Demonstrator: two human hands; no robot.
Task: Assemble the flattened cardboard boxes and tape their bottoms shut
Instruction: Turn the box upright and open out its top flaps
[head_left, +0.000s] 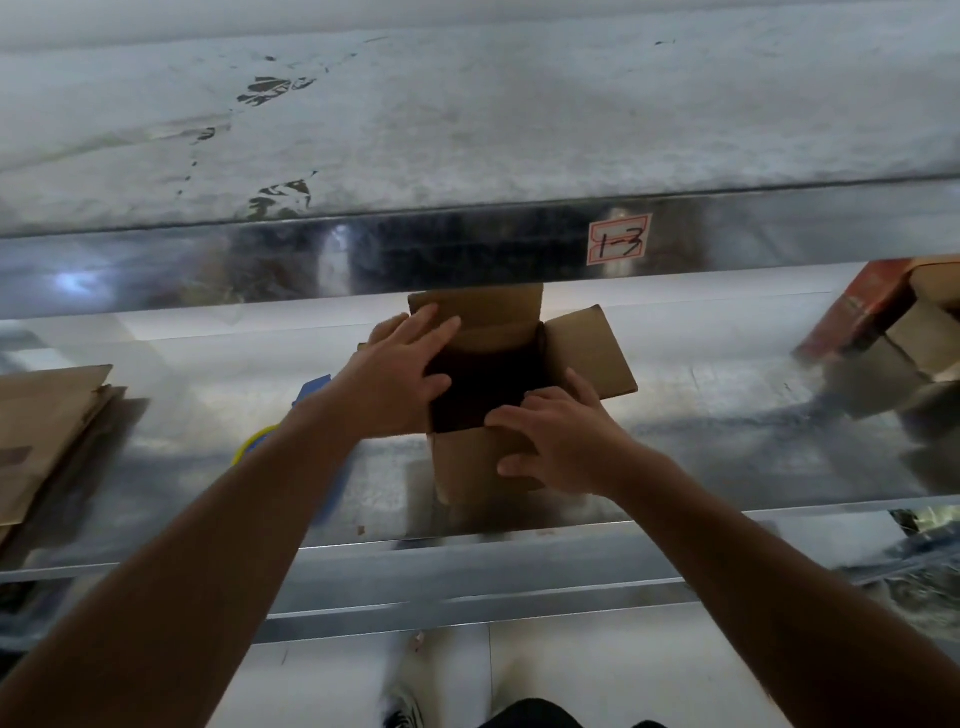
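Open cardboard box (462, 462) upright mid-way along a reflective metal shelf (727, 415), its far flap under the upper shelf's front edge (311, 254). Left hand (395, 374) and right hand (561, 441) rest straight, spread fingers on its left flap and near rim. Flattened cardboard (47, 431) lies at the shelf's left end, stacked boxes (893, 353) at its right.

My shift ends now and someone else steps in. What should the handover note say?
Left hand: flat on the left flap of the box.
Right hand: spread on its near edge.
The box stands upright on the shelf, far and right flaps open.
Flat cardboard lies left; tape roll under the left forearm.
Done: box opened up.
Left: fold flaps, tape, then the remaining flats.
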